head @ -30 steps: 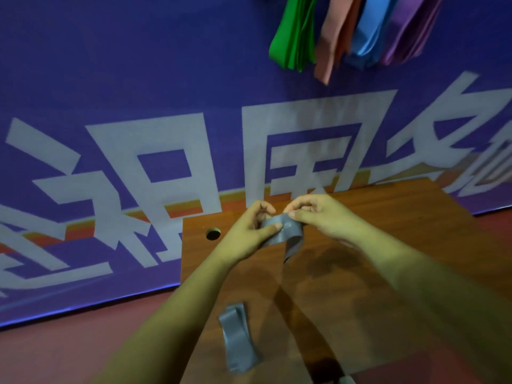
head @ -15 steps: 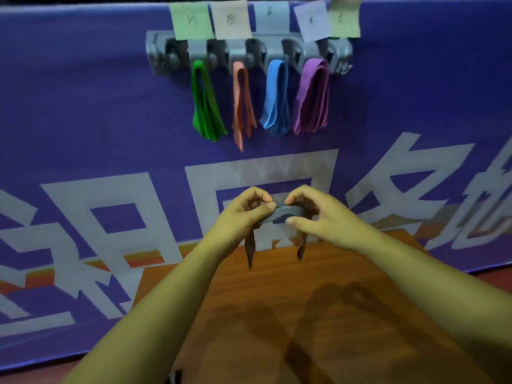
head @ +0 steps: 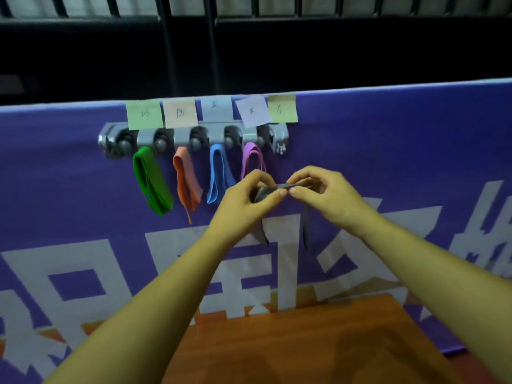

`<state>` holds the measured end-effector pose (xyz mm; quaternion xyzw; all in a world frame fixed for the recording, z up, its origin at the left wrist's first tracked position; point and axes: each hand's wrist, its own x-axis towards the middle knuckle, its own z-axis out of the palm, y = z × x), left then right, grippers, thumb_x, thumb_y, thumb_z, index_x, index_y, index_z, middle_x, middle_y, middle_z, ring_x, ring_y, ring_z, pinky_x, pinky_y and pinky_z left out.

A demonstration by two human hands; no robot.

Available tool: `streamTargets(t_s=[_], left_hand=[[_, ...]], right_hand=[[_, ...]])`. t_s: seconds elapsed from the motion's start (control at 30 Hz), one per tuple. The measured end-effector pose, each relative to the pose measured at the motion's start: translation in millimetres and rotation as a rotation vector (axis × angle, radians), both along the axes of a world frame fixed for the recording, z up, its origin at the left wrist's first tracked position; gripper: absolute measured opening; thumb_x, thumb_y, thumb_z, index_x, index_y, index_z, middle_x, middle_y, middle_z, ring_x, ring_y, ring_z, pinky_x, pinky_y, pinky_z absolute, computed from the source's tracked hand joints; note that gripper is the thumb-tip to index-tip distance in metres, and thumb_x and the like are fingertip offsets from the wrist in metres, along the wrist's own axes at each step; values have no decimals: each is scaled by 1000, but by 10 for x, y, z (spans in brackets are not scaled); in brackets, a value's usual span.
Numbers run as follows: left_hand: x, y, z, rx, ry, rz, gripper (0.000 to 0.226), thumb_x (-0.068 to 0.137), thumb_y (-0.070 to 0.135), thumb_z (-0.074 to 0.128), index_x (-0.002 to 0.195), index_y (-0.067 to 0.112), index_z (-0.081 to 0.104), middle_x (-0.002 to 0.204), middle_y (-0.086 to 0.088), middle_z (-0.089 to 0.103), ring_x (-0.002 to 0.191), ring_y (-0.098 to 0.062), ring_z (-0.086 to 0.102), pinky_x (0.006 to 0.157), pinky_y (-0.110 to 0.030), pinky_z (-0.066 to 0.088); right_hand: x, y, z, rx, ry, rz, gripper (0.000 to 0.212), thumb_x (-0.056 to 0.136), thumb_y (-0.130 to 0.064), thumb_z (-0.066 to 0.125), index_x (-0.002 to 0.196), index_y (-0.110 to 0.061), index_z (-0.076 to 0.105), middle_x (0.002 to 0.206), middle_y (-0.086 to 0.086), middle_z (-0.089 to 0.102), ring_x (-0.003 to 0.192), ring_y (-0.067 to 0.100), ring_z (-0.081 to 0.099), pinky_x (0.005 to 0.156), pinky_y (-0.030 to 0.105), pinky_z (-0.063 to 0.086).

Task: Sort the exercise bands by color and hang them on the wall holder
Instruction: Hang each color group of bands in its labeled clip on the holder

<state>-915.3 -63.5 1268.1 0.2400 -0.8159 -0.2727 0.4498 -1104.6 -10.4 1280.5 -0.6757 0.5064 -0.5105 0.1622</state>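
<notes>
Pinching grey band [head: 279, 187] with left hand [head: 243, 202] and right hand [head: 325, 196], near wall holder [head: 216, 134] carrying green band [head: 151, 184], orange band [head: 187, 184], blue band [head: 217, 173], purple band [head: 250, 157].

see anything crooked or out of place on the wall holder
Nothing serious. The purple note is stuck on tilted, and the orange band hangs unevenly, one thin strand trailing below its loop. The rightmost slot of the wall holder holds no band, the grey band not yet hung.
</notes>
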Motion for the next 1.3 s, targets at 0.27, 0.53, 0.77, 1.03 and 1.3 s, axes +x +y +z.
streamTargets(t_s=[0.27,0.53,0.77,1.03,1.3], left_hand=[[-489,-325,584,-12,-55,131,16,88,44,63,90,29,59,71,10,61,62,-4,50,61,-22,41],[-735,-611,923,-6,-152,296,23,90,41,60,91,19,58,77,9,64,66,-2,55,56,-20,38],[-918,-889,1023,-32,-275,419,22,91,37,56,103,18,53,98,-3,66,83,-18,60,67,-30,48],[-1104,-1096,778,-25,-425,511,16,92,28,51,104,19,56,109,-7,67,104,-28,60,91,-41,48],[-1162,-1060,528,-48,-241,489,21,95,9,42,113,7,53,117,-13,56,107,-28,51,89,-30,37]], right_hand=[[-423,-405,517,-86,-60,-59,8,86,-19,69,94,-16,70,89,19,69,81,22,65,84,44,53],[-561,-835,683,-49,-162,-53,12,89,-21,67,95,-10,68,82,15,70,73,9,63,78,28,50],[-595,-1211,676,-35,-163,-67,11,90,-23,65,91,-12,67,79,18,66,69,11,56,69,30,44],[-662,-1448,420,-18,-189,-77,4,88,-21,67,87,-18,68,65,-9,63,65,8,52,66,27,41],[-652,-1467,220,-67,-230,0,5,87,-13,69,91,-16,71,85,15,70,75,8,58,72,23,46]])
